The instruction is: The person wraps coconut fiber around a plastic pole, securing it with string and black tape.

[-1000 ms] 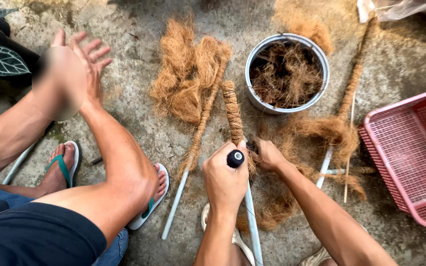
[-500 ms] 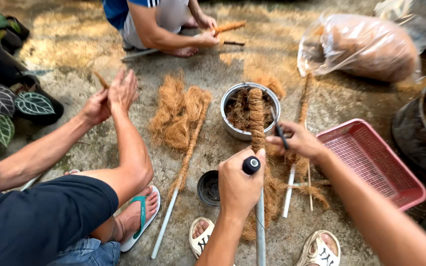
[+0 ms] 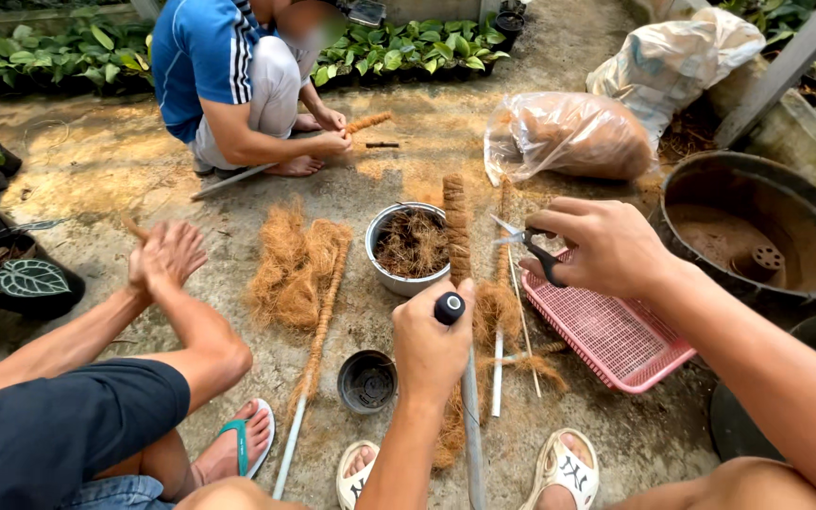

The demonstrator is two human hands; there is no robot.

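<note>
The left hand (image 3: pixel 432 345) grips a coir-wrapped pole (image 3: pixel 456 236), brown and shaggy, rising ahead of its fist. Just right, the right hand (image 3: pixel 606 247) clasps black-handled scissors (image 3: pixel 533 247), blades toward the pole.

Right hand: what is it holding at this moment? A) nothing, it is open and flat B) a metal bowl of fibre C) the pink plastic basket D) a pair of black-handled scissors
D: the right hand grips black-handled scissors above the pink basket, while the left hand clasps a fibre-wrapped pole.
</note>
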